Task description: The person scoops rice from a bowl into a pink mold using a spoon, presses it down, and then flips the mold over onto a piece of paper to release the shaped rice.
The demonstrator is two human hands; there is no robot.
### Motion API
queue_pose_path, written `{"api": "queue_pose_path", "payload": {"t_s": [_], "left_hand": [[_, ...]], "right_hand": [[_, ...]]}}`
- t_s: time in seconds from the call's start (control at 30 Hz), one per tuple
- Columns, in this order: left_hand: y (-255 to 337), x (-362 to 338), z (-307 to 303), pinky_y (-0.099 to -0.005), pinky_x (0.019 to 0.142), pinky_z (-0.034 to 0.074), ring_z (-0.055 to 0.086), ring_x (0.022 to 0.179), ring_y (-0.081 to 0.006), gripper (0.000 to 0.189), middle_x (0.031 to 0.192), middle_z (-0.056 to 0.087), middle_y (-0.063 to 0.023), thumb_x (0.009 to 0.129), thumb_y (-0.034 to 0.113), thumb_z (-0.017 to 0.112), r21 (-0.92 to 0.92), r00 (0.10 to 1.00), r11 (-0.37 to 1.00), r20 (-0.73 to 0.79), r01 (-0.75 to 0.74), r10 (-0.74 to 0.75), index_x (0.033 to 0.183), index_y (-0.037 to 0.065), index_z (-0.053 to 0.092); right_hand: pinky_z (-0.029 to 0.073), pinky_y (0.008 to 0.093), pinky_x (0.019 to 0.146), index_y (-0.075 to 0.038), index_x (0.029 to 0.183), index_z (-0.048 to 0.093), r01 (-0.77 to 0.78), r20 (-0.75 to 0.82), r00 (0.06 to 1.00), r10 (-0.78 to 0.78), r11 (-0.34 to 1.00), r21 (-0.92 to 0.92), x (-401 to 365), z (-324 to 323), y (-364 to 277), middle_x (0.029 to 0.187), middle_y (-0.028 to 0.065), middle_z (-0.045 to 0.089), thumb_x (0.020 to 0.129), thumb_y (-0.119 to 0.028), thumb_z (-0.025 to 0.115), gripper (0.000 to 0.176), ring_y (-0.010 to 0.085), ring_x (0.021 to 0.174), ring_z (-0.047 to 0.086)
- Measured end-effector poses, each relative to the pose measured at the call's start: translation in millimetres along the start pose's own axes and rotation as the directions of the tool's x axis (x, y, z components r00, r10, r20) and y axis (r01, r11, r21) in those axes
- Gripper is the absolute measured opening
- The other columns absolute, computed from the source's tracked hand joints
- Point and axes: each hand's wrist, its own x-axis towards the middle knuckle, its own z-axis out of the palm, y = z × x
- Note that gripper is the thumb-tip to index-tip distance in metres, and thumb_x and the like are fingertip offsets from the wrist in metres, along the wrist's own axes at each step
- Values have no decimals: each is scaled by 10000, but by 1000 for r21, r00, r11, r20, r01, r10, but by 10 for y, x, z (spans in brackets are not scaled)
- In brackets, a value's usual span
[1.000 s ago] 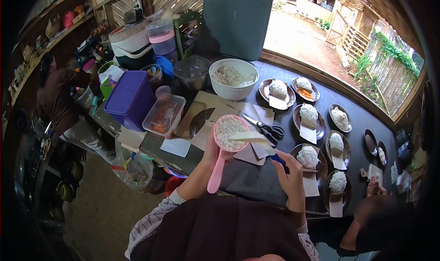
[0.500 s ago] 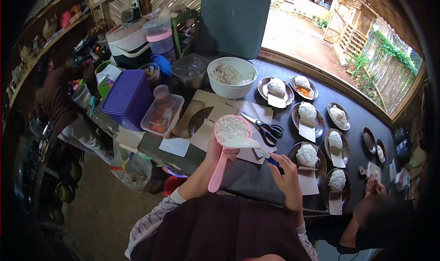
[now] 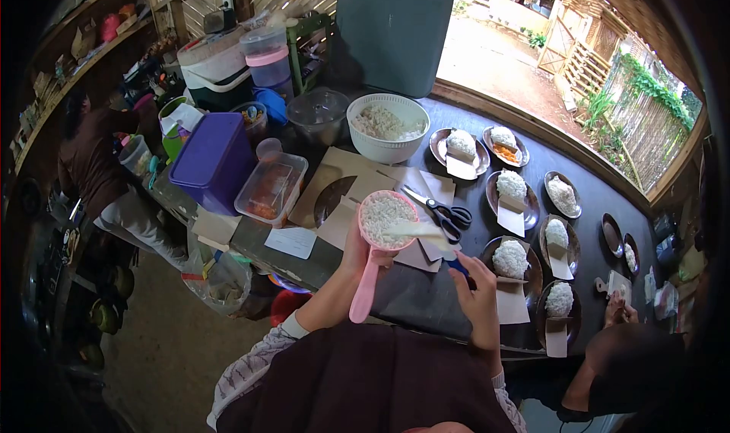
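My left hand is wrapped round a pink long-handled cup, which is filled with white rice. In my right hand is a spatula with a pale blade and a blue handle. Its blade, blurred by motion, lies over the right part of the cup's rice. Just past the cup, black-handled scissors rest on pieces of brown card. To the right stand several brown plates, most bearing a mound of rice with a folded card strip against it.
A white basket of rice stands at the back beside a clear bowl. On the left are a purple container and a plastic box of reddish food. One person works at far left; another person's hands are at right.
The spatula blade has shifted slightly right and tilted over the rice. The cup has moved a little to the right in view. My hands keep their holds.
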Motion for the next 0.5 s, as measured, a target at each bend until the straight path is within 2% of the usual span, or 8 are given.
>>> {"api": "queue_pose_path", "payload": {"t_s": [0.07,0.13,0.17,0.23,0.27,0.33,0.47,0.5], "left_hand": [[-37,-31,116,-132,286,305,449,416,-77,611,1067,601,-124,870,588,402,19,986,995,-130,-101,103,1257,118,460],[-34,-46,162,-134,287,306,437,405,-72,606,1054,607,-108,871,590,402,31,981,993,-157,-111,114,1249,121,466],[-31,-50,169,-135,287,307,426,394,-68,601,1042,613,-92,871,592,403,46,975,992,-182,-120,126,1242,124,473],[-28,-50,143,-140,288,314,436,398,-65,615,1024,618,-85,867,609,394,64,973,990,-186,-128,138,1235,124,478],[-27,-49,132,-144,288,321,447,402,-62,628,1007,624,-79,862,626,386,84,971,987,-188,-135,149,1229,125,483],[-32,-70,114,-145,290,323,446,402,-60,642,989,627,-81,860,638,375,164,964,976,-202,-143,176,1220,119,487],[-69,-80,213,-140,299,320,438,411,-51,663,948,633,-92,865,652,337,395,911,899,-272,-188,310,1204,103,487],[-77,-71,215,-140,299,320,438,411,-51,663,948,633,-92,865,652,337,393,911,900,-271,-190,311,1204,103,487]], "right_hand": [[440,268,539,-29,1123,592,-49,-26,998,51,998,48,-26,-10,-19,704,99,577,790,-2,634,337,157,588,558],[408,226,507,-52,1185,553,-378,143,926,350,867,324,-2,-67,-184,670,45,559,837,-30,603,352,80,541,500],[408,226,507,-52,1185,553,-380,145,925,351,867,323,2,-96,-197,670,45,559,837,-30,603,352,80,541,500],[347,189,469,-75,1225,523,-451,394,858,328,848,277,8,-166,-200,636,-8,512,892,-79,553,335,32,504,420],[347,189,469,-75,1225,523,-452,395,858,329,848,275,14,-185,-224,636,-8,512,892,-79,553,335,32,504,420],[303,183,456,-87,1225,527,-611,566,736,372,725,318,23,-213,-263,623,-21,466,931,-121,498,297,33,507,379],[285,178,460,-91,1220,530,-674,587,702,403,641,366,5,-158,-231,619,-33,422,956,-145,452,280,32,523,368],[291,177,465,-91,1217,532,-697,602,685,410,610,378,2,-147,-221,621,-32,412,961,-147,442,277,35,532,371]]}}
